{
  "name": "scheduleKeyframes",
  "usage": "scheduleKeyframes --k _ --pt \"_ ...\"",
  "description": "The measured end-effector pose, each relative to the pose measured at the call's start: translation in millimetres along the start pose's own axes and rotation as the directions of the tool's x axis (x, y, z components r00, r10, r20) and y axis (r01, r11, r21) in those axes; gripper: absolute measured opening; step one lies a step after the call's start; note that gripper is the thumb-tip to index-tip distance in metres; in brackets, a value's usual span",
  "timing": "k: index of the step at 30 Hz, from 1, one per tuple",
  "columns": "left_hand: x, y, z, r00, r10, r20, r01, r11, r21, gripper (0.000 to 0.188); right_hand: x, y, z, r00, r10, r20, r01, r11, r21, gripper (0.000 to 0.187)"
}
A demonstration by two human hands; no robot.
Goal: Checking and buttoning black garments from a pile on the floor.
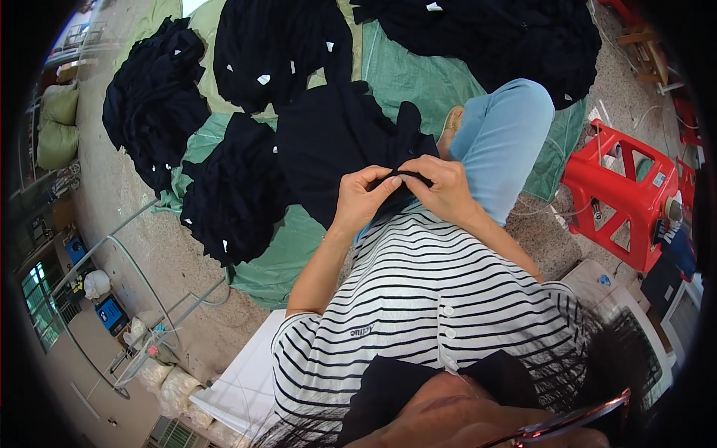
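A black or very dark navy garment [328,142] lies spread over my lap, part of it reaching toward the piles beyond. My left hand [360,200] pinches a folded edge of it between thumb and fingertips. Close beside it, my right hand [441,187] grips the same edge, its thumb almost meeting the left one. A narrow strip of the dark cloth shows between the hands. The garment's exact kind cannot be made out.
Piles of dark garments with small white tags, such as the left pile [153,104] and the nearer pile [231,194], lie on green sheeting [280,257]. A red plastic stool [624,190] stands at right. A metal tube frame [138,257] is at left.
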State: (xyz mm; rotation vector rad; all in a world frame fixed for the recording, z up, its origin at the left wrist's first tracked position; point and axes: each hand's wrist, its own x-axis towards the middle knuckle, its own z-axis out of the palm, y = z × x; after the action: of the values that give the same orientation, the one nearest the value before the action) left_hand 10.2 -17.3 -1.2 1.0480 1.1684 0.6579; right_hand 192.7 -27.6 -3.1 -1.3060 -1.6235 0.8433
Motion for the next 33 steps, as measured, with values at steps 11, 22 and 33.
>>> scheduleKeyframes --k 11,22,33 --pt "-1 -11 10 0.986 -0.138 -0.093 0.102 0.944 -0.315 0.011 -3 0 -2 0.999 0.039 -0.011 -0.038 0.996 0.08 0.013" --pt "6 -10 -11 0.887 -0.377 0.267 0.462 0.713 -0.527 0.014 -6 -3 -2 0.997 -0.072 0.014 0.073 0.997 -0.029 0.021" --pt "1 -7 -10 0.86 -0.386 0.332 0.509 0.682 -0.525 0.012 -7 -7 -3 0.996 -0.088 0.03 0.089 0.995 -0.048 0.023"
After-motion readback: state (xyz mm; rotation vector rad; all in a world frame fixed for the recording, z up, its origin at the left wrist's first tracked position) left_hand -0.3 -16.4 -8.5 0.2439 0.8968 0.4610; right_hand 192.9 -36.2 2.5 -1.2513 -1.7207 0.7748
